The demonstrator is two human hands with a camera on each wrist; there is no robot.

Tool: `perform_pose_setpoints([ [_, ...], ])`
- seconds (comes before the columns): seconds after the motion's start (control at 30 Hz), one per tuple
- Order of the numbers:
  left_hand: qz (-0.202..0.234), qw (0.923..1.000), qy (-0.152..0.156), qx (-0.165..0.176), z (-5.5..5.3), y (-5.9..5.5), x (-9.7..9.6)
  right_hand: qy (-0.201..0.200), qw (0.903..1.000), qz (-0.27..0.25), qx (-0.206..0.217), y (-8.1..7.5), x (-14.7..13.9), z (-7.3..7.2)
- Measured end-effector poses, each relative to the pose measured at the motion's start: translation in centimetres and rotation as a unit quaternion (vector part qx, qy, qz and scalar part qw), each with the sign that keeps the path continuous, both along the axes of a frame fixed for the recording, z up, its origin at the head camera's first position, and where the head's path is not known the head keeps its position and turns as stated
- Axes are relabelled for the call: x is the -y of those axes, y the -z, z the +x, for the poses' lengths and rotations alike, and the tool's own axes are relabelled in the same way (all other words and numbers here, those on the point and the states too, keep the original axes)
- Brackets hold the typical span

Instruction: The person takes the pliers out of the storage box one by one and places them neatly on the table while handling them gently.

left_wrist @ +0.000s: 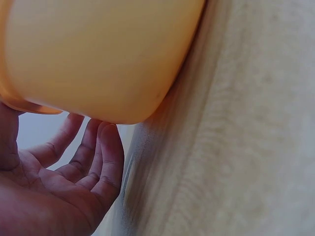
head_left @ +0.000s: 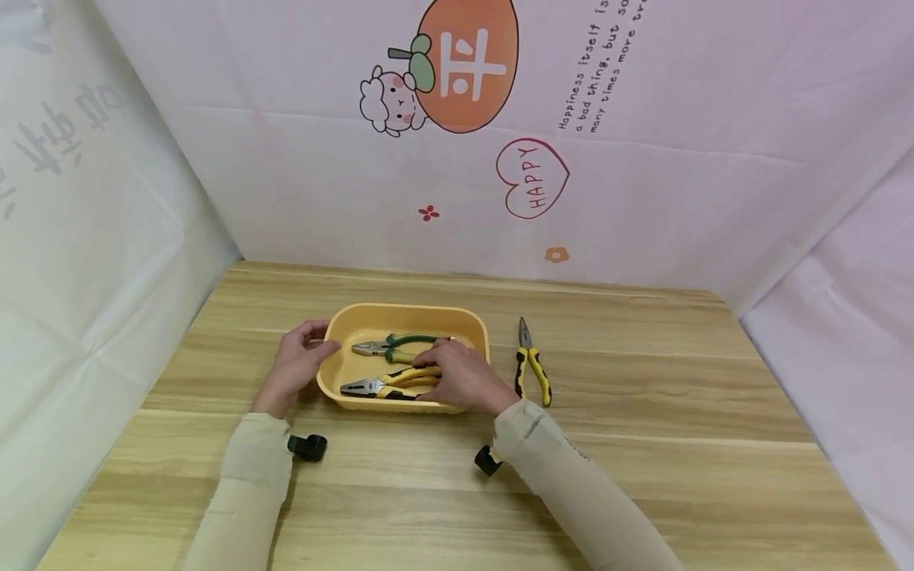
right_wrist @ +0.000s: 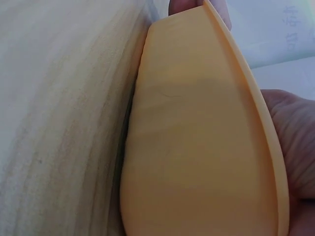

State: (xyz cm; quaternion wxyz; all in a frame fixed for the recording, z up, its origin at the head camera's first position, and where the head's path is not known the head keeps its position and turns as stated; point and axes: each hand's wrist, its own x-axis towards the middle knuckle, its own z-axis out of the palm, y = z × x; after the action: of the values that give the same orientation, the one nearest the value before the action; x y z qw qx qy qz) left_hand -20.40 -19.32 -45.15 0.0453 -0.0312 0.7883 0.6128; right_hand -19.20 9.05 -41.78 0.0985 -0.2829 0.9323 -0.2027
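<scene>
Right grip (head_left: pixel 462 379): a bare hand, reaching over the right end of the tray. Fingers bent on the far side of the handles, thumb on the near side; judged as a light hold on the yellow-and-black pliers, the contact itself partly covered.

Yellow-and-black pliers (head_left: pixel 381 388): inside the tray, along its near wall, nose to the left, handles running under the hand.

Left grip (head_left: pixel 294 361): closed on the tray's left end, thumb over the rim, fingertips against the outer wall.

Tray (head_left: pixel 407 319): yellow, one compartment, standing on the surface.

Green-handled pliers (head_left: pixel 389 348): in the tray, just beyond the first pair, nose to the left.

Long-nosed pliers (head_left: pixel 525 346): yellow and black, outside the tray to its right, nose to the far side, untouched.

Surface (head_left: pixel 664 444): wood-grain, a printed white cloth (head_left: pixel 307 182) rising at its far edge.

Step, as judged: handling pliers at the tray; whether setting down or lifting cannot be told. Next move, as judged: a clean release, or a firmer hold and a lift clear of the rim, with the left grip steadying the tray.
</scene>
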Motion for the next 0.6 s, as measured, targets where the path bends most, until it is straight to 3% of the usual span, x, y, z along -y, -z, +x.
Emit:
perform_pose_setpoints([
  [0.23, -0.003, 1.0, -0.001, -0.003, -0.05, 0.11, 0.07, -0.015, 0.9994, -0.007, -0.032, 0.25, -0.27, 0.02],
  [0.6, 0.001, 1.0, 0.001, 0.0, -0.25, 0.29, 0.06, -0.026, 0.9987, -0.009, -0.043, 0.19, -0.66, 0.17],
])
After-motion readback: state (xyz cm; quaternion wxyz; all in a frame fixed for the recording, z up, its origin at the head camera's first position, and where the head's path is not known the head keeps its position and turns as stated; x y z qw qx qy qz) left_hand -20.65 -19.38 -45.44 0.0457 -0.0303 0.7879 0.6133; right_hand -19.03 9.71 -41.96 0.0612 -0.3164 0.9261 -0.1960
